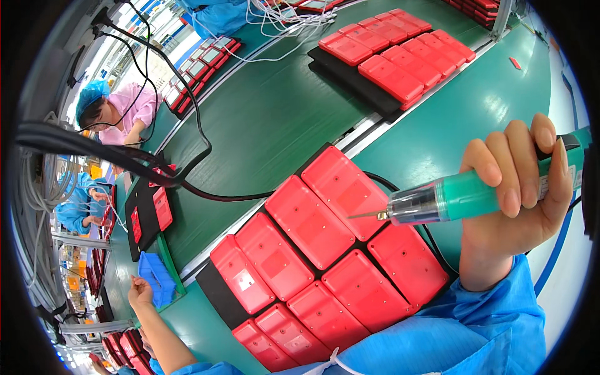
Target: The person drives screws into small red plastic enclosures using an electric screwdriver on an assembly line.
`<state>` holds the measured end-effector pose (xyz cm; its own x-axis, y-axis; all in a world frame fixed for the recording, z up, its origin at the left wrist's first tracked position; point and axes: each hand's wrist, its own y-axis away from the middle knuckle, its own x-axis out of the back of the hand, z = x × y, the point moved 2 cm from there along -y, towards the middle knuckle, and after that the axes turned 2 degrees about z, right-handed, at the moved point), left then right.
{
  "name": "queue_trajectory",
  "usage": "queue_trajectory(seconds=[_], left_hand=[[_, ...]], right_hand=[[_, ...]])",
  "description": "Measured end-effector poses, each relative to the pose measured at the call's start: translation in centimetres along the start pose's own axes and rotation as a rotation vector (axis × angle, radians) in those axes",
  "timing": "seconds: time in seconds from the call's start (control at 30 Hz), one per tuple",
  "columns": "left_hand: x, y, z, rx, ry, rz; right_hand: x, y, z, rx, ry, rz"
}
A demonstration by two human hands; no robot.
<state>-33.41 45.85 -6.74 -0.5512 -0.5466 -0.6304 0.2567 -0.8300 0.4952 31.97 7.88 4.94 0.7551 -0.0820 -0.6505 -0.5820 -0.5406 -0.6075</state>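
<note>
My right hand (522, 178) is wrapped round a green electric screwdriver (465, 197) with a clear nose. Its thin bit points left, over a red plastic case (344, 187); whether it touches is unclear. Several such red cases (309, 222) lie back side up in two rows on a black mat (215, 294), with small screw holes in them. Far to the left, my left hand (141, 292) is beside a blue bin (156, 278), its fingers pinched together. Anything between those fingertips is too small to make out.
A green conveyor belt (244, 119) runs past the bench, carrying another black mat (356, 81) of red cases (390, 78). A black cable (200, 125) hangs across the left side. Co-workers (119, 112) sit beyond the belt. A small red piece (515, 63) lies at the far right.
</note>
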Motion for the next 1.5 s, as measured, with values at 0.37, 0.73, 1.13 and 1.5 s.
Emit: queue_trajectory(seconds=[0.37, 0.73, 1.13, 1.5], left_hand=[[-0.6, 6.9, 0.4, 0.053, 0.049, -0.243], [-4.7, 30.0, -13.2, 0.4, 0.102, -0.564], [-3.2, 38.0, -18.4, 0.46, 0.173, -0.363], [-0.4, 38.5, -18.9, 0.5, 0.241, -0.327]], right_hand=[[4.0, -0.2, 1.5, -0.088, -0.191, 0.092], [5.1, -0.4, 1.7, -0.136, -0.254, 0.118], [7.7, -0.7, -0.3, -0.847, -0.242, 0.405], [11.8, 3.7, -2.2, -0.737, 1.783, -0.492]])
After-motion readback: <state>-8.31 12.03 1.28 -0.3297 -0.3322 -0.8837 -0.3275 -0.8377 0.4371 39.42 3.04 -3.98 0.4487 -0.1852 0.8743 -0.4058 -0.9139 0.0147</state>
